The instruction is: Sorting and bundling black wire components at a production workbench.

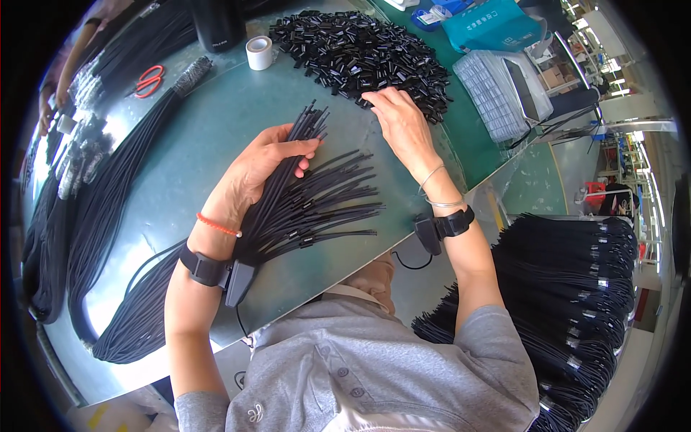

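My left hand [277, 155] is wrapped round a bunch of thin black cords [308, 121], whose cut ends stick up past my thumb. More black cords [327, 191] fan out to the right beside that hand, lying on the table, and several carry short dark sleeves [294, 236]. At the near edge of a heap of small black tube pieces [360, 54], my right hand [399, 119] has its thumb and fingertips drawn together. Whatever may be between those fingertips is too small to make out.
On the table [209, 108] are a tape roll [259, 53], red-handled scissors [149, 81] and long black cord bundles [119, 194]. A clear compartment box [489, 93] and teal bag [497, 29] stand far right. Cord bundles [561, 288] hang at right. Another person's hand [47, 111] shows far left.
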{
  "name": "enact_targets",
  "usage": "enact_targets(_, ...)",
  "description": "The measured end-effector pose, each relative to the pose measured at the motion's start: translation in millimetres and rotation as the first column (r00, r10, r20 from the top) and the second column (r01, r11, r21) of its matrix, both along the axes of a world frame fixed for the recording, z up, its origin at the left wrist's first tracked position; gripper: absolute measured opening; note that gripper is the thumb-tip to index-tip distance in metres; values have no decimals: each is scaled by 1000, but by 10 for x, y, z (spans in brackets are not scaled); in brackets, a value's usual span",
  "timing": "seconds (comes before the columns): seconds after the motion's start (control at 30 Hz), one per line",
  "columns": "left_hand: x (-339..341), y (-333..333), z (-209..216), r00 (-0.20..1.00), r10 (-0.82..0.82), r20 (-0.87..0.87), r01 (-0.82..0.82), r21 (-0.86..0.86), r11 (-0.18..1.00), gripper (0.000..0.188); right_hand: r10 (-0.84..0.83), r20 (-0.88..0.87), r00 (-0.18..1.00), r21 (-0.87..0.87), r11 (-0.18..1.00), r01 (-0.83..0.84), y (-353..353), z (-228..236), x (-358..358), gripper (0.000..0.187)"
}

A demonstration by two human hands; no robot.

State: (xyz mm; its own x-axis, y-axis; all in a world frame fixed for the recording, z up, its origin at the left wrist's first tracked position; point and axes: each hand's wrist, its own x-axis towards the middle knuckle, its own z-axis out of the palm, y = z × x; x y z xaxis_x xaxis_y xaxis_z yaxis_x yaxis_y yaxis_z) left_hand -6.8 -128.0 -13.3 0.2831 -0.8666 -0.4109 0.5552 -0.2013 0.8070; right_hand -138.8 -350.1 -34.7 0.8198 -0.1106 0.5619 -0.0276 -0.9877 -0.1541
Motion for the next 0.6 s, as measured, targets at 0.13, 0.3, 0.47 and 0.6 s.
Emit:
enact_targets(0.13,-6,6,-14,1000,-16,19,16,-7,1000,16,-25,-29,999,174,984,30,21,22,-35,17)
enact_targets(0.3,-7,3,-8,1000,-18,20,18,-23,1000,15,-9,-29,1000,76,997,11,-14,-9,-23,16)
enact_targets(0.47,13,2,-47,999,-36,5,36,-40,999,16,-26,-55,998,226,973,37,102,33,-69,14)
enact_targets(0.6,11,14,-32,999,-35,13,35,-29,999,16,10,-34,999,251,968,-1,156,52,-71,14)
